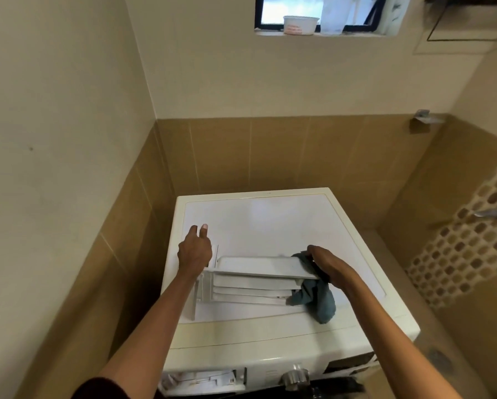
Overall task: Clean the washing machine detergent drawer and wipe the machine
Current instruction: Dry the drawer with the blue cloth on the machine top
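Observation:
The white detergent drawer (250, 279) lies on its side on top of the white washing machine (270, 220). My left hand (194, 250) hovers at the drawer's left end with fingers extended over the machine top; whether it touches the drawer is unclear. My right hand (326, 263) grips a blue-grey cloth (317, 298) against the drawer's right end. The cloth hangs down onto the machine top. The empty drawer slot (204, 380) shows on the machine's front at the bottom.
A silver control knob (294, 377) sits on the machine's front panel. Tiled walls close in behind and to the left. A tap (493, 213) juts from the right wall. A white tub (300, 24) stands on the window ledge above.

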